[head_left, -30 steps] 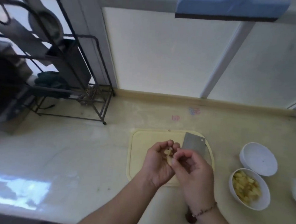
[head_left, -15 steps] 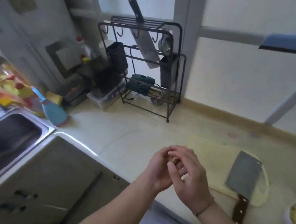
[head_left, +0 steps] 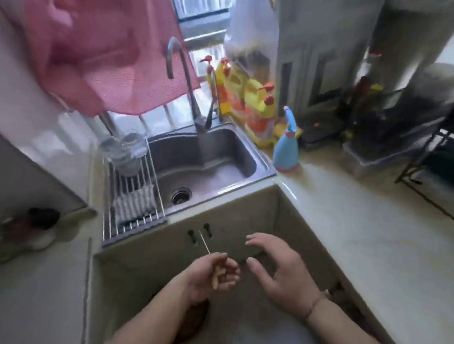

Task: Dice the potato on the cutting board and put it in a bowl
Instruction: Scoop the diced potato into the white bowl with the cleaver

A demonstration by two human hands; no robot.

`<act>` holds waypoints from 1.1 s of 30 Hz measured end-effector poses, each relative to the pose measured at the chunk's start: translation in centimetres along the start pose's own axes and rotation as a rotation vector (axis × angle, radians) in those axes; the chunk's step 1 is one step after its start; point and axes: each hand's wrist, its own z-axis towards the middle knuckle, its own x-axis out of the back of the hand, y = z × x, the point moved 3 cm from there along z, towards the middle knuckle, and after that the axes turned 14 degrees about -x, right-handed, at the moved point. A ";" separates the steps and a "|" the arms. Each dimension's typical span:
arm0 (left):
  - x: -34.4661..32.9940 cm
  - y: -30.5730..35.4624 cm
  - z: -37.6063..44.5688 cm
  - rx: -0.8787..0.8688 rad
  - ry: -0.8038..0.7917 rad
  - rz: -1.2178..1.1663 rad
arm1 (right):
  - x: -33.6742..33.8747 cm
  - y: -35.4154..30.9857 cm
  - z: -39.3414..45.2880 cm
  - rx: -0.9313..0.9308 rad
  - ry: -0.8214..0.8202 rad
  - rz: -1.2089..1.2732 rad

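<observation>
My left hand (head_left: 210, 276) hangs in front of the cabinet below the sink, its fingers curled round small pale potato scraps (head_left: 217, 277). My right hand (head_left: 278, 272) is just to its right, fingers spread and holding nothing. The two hands are apart. The cutting board, the cleaver and the bowls are out of view.
A steel sink (head_left: 207, 165) with a tall faucet (head_left: 185, 80) lies ahead, a wire drying rack (head_left: 130, 197) on its left half. A blue spray bottle (head_left: 285, 146) and yellow soap bottles (head_left: 252, 103) stand at the sink's right. The counter (head_left: 364, 235) runs off to the right.
My view has swung left from the cutting board to the sink. My hands, joined together before, have come apart, the scraps staying in the left hand.
</observation>
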 end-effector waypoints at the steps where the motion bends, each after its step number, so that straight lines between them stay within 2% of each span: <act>1: 3.1 -0.2 -0.2 0.005 0.068 -0.022 | -1.9 -0.9 1.0 0.021 -0.049 0.007; 4: 10.6 -1.5 -0.3 0.020 0.258 0.011 | -6.7 -3.2 3.1 0.088 -0.171 0.015; 7: 15.2 -2.6 -0.8 0.055 0.398 0.079 | -9.5 -4.6 4.2 0.112 -0.247 0.021; 9: 18.4 -4.5 0.4 0.085 0.460 0.147 | -10.1 -5.0 4.7 0.123 -0.270 0.010; 11: 22.0 -7.4 3.0 0.094 0.494 0.082 | -10.1 -4.9 5.1 0.127 -0.270 -0.010; 14: 20.0 -5.3 1.7 0.085 0.495 0.010 | -9.3 -4.2 5.6 0.103 -0.252 -0.035; 17: 16.0 -1.9 1.1 0.018 0.464 0.145 | -7.9 -3.1 5.5 0.060 -0.225 -0.048; 21: 8.1 1.5 3.3 -0.083 0.263 0.409 | -4.1 -0.6 3.8 -0.072 -0.115 -0.035; 27: -11.8 4.0 3.1 -0.345 -0.313 0.742 | 5.7 4.5 -3.1 -0.364 0.218 -0.017; 33: -30.0 -2.1 0.0 -0.421 -0.698 0.967 | 15.8 8.7 -17.1 -0.645 0.591 0.001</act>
